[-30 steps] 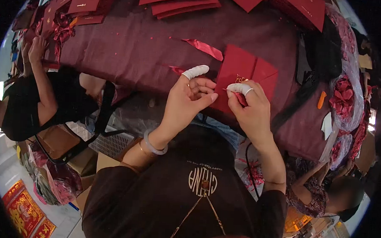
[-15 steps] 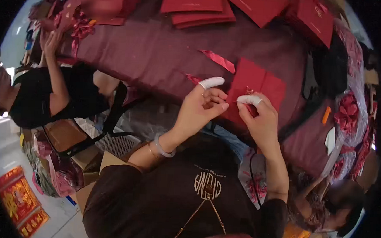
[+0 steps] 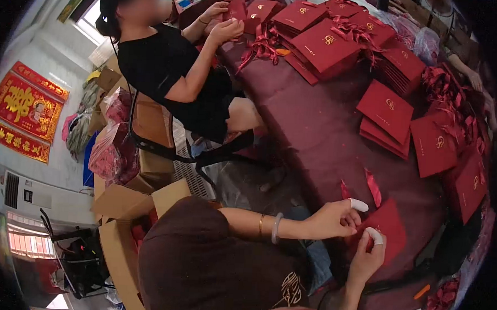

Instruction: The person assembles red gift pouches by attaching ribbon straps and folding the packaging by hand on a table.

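Note:
A plain red folded card or bag (image 3: 392,225) lies on the dark red table covering, under and beyond my hands. My left hand (image 3: 334,221) is at its near left edge, index finger stretched out in a white finger cover, the others loosely bent, with nothing visible in them. My right hand (image 3: 367,261) is over its lower edge, thumb and white-covered index finger drawn together. Whatever is between them is too small to make out. Just past my left hand lie a red ribbon piece (image 3: 373,187) and a shorter ribbon piece (image 3: 344,189).
Stacks of red bags with gold print (image 3: 328,45) and a ribbon heap (image 3: 264,47) line the far side. A co-worker in black (image 3: 161,68) sits at the left, hands on red pieces. An orange tool (image 3: 421,291) lies at right; an open carton (image 3: 119,260) stands behind me.
The view has swung left, bringing the co-worker and the room into sight. My hands stay at the red piece; my right thumb and index finger remain drawn together.

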Available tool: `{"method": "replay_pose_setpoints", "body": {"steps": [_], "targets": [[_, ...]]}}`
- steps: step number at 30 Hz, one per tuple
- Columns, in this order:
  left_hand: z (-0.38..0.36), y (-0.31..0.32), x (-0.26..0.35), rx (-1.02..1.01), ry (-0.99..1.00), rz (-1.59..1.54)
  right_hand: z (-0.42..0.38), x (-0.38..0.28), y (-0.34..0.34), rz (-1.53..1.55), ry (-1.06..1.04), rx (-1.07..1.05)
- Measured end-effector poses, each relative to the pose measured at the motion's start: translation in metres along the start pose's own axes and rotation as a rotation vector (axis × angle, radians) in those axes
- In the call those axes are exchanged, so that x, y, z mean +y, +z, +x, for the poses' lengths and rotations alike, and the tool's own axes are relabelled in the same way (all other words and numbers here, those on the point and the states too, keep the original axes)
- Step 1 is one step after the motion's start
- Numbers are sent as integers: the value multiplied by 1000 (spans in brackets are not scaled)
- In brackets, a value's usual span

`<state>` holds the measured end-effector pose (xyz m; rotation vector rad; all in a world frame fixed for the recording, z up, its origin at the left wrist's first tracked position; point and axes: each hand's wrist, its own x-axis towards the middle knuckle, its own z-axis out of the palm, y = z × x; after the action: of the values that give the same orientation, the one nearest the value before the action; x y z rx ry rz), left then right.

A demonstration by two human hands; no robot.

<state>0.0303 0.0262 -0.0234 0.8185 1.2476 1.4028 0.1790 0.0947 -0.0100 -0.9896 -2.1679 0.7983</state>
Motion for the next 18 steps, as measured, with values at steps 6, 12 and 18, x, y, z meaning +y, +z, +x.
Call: {"method": "replay_pose_setpoints", "body": {"steps": [6,12,18], "targets": [[-4,1,5,10,10,-29,-6,4,2,-111,-125,14],[-2,2,0,13,30,-29,0,0,6,-56,-120,52],[-1,1,-3,36,1,-61,2,-3,0,-75,-77,2]]}}
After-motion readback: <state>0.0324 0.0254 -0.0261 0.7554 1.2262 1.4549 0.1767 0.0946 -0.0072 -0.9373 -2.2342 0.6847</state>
